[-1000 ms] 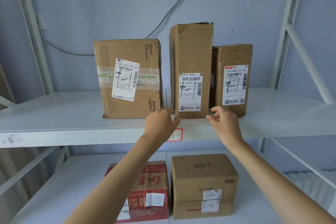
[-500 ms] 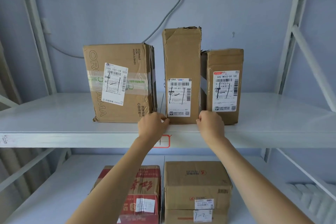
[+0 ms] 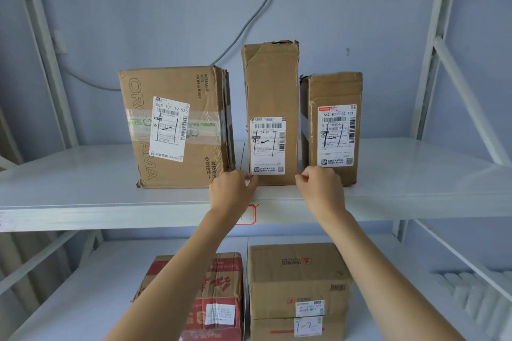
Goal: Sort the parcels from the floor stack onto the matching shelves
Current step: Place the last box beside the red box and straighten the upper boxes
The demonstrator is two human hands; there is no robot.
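Note:
A tall narrow cardboard parcel (image 3: pixel 271 86) stands upright on the white upper shelf (image 3: pixel 83 194), its white shipping label facing me. My left hand (image 3: pixel 230 191) grips its lower left corner and my right hand (image 3: pixel 321 188) grips its lower right corner, fingers curled against the sides. A wide cardboard parcel (image 3: pixel 177 86) with a taped front stands just to the left. A shorter upright parcel (image 3: pixel 335 88) stands close on the right, partly behind my right hand.
A red-bordered tag (image 3: pixel 249 214) sits on the shelf's front edge between my wrists. On the lower shelf are a red printed box (image 3: pixel 221 279) and a brown box (image 3: pixel 296 271). White diagonal braces (image 3: pixel 468 102) frame the right side. A grey cable (image 3: pixel 249 22) runs down the wall.
My hands closed in from just in front of the shelf onto the tall parcel's lower corners. The parcel now stands a little further from the left box's edge; the view shifted slightly.

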